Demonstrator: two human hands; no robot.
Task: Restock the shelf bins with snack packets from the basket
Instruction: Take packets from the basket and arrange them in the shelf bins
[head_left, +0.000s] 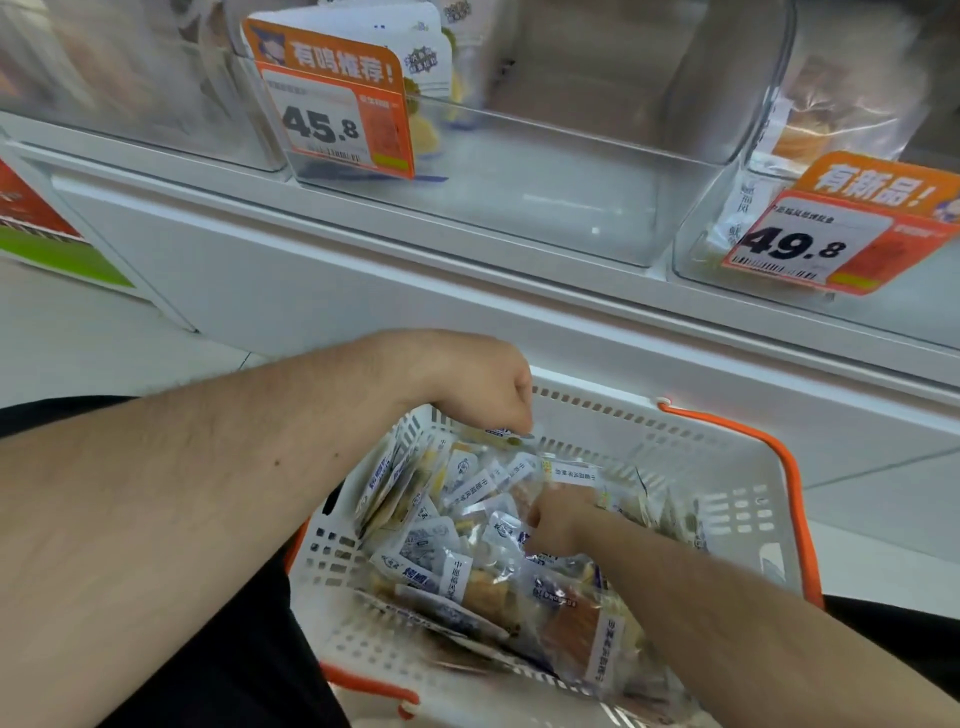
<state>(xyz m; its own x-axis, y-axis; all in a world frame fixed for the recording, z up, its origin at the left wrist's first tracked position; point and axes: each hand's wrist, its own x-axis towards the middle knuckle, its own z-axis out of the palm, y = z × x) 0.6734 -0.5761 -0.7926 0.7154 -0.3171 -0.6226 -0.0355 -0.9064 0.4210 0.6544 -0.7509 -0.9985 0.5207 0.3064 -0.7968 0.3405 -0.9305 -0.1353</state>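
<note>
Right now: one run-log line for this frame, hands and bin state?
left hand: grips packet over basket | right hand: in basket, grasp unclear | middle bin: mostly bare

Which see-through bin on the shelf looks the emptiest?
The middle bin, just right of the 45.8 price tag. Its floor is mostly bare, while the bin with the 49.8 tag holds packets.

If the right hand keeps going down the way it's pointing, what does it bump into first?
Probably the heap of snack packets in the white basket. The right hand already reaches down among them, fingers curled. How deep the heap goes can't be told.
</note>
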